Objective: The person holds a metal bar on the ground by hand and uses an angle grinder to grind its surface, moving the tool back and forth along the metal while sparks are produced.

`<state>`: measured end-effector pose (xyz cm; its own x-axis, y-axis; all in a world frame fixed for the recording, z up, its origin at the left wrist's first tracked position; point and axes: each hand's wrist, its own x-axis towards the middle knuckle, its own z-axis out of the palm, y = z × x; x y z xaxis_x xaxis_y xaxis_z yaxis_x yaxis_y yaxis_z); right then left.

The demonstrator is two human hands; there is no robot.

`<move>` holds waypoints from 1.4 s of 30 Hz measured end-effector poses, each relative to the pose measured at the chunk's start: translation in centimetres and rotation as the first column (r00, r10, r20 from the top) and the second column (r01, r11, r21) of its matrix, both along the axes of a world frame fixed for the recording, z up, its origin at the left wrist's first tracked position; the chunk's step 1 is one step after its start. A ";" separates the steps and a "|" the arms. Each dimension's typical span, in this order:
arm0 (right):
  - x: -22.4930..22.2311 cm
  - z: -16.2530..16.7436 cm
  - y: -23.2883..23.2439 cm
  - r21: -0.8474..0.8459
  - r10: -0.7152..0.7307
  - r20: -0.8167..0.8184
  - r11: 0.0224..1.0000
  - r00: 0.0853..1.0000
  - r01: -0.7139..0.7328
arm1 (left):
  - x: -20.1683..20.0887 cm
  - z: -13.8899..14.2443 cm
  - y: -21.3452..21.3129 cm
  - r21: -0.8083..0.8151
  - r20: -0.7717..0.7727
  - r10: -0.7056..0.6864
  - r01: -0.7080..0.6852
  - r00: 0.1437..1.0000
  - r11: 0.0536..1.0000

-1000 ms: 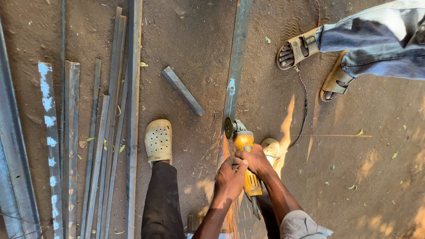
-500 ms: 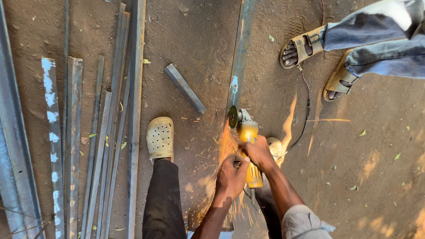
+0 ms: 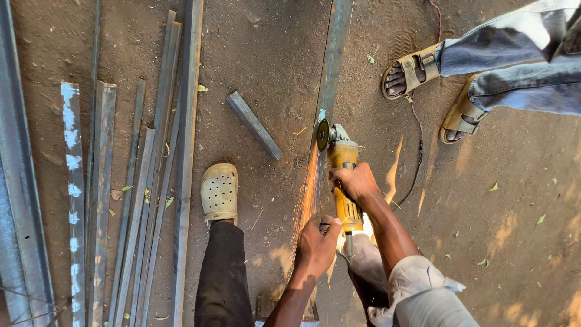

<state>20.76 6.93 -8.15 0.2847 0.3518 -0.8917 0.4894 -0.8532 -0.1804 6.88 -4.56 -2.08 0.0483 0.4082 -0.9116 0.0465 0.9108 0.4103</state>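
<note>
Fingers: right hand point(image 3: 357, 181) clenched round yellow angle grinder point(image 3: 342, 175), left hand point(image 3: 316, 245) gripping its rear. Disc now further up the long steel bar point(image 3: 330, 79), frame centre; sparks trail downward, cut progressing.

Bystander point(image 3: 514, 66) cut off above the shins, metal bar point(image 3: 331, 66) leaving the top edge

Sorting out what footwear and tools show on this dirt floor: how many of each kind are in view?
Yellow angle grinder: 1
Sandals on the other person: 2
Cream perforated clog: 1
Short loose metal bar: 1
Total: 5
Both hands, left and right, grip the grinder.
</note>
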 end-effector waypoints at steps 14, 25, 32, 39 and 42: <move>0.2 -0.5 1.1 0.002 -0.057 -0.032 0.998 0.998 0.057 | -0.6 0.5 1.4 -0.157 0.106 -0.072 0.088 0.992 0.984; 0.1 0.5 -3.0 -0.035 0.041 0.019 0.999 0.999 -0.041 | -0.7 1.2 1.7 -0.085 0.021 -0.073 0.075 0.997 0.994; 0.2 0.9 -6.1 -0.058 0.151 0.042 0.987 0.988 -0.149 | -0.4 1.3 1.8 -0.036 -0.011 -0.027 0.026 1.000 0.999; -0.2 1.6 -6.7 -0.065 0.183 0.024 0.981 0.983 -0.181 | -1.0 1.8 2.2 -0.114 0.023 -0.097 0.099 0.995 0.989; -0.4 1.8 -6.8 -0.074 0.175 -0.012 0.982 0.984 -0.176 | -1.1 2.2 2.4 -0.133 0.041 -0.081 0.085 0.996 0.987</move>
<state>20.38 0.13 -6.32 0.2198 0.3285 -0.9186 0.6318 -0.7654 -0.1226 5.76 -2.12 0.08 0.1101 0.2755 -0.9550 0.1117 0.9513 0.2873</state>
